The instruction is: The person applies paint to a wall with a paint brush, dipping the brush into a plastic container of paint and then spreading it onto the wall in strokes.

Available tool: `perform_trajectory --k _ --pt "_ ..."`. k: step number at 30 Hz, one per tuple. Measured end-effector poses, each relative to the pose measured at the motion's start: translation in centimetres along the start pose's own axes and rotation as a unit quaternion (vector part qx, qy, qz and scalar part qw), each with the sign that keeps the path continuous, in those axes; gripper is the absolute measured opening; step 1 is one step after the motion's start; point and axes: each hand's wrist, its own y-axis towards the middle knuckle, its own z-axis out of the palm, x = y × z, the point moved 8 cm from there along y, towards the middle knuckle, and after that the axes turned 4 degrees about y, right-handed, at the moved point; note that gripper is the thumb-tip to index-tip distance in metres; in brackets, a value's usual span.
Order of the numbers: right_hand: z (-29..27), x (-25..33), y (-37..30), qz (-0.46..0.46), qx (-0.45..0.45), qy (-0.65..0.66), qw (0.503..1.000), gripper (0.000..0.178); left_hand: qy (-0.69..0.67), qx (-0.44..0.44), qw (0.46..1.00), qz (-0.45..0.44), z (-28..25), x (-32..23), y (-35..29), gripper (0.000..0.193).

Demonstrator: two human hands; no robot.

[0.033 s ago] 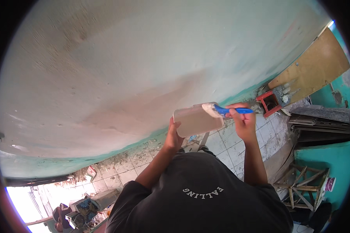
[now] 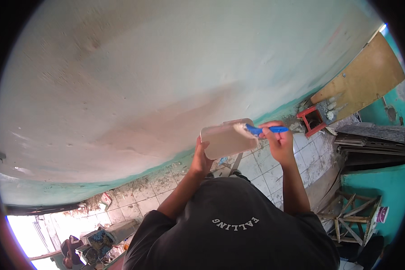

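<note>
Paintbrush (image 2: 255, 131) is over the right end of the plastic tub (image 2: 215, 126), pale bristles (image 2: 241, 130) close by the far edge, though from where I'm standing I can't tell if they touch the brownish liquid (image 2: 225, 141), probably paint. Right hand (image 2: 279, 141) has the blue handle (image 2: 280, 129) pinched, left hand (image 2: 201, 155) is clamped on the tub's left end, all held near the patchy wall (image 2: 166, 67). Doing this well, imo, means wetting just the tips, pressing off the extra on the edge so nothing drips on the floor tiles (image 2: 271, 173), and keeping the tub level, since an end grip like that could tip. Compared with a moment ago, brush and right hand have slid slightly left and the bristles sit a bit lower over the tub, while tub and left hand have barely budged
</note>
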Motion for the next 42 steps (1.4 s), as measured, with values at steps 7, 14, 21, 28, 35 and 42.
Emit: perform_trajectory --k 7,14,21,28,35,42 --pt "-3.1 0.3 0.3 -0.006 0.049 -0.037 0.998 0.012 0.027 -0.036 0.999 0.016 2.2 2.5 2.0 0.062" --pt "-7.9 0.1 0.6 -0.018 0.047 -0.068 0.996 0.01 0.033 -0.008 0.999 0.013 6.4 5.1 4.3 0.066" --pt "-11.2 3.9 2.4 -0.106 0.008 -0.046 0.993 0.006 0.011 -0.017 0.999 0.032 9.3 7.0 5.4 0.056" --pt "-12.6 3.1 2.9 -0.131 0.009 0.001 0.991 0.006 -0.031 0.006 0.999 0.032 10.0 9.5 5.4 0.061" --pt "-16.2 -0.5 6.6 0.026 -0.13 0.168 0.977 0.017 -0.054 -0.042 0.997 0.028 10.4 9.7 5.4 0.06" --pt "-17.9 -0.3 12.3 0.057 -0.153 0.375 0.913 0.012 -0.048 -0.073 0.995 0.045 9.7 9.2 6.0 0.061"
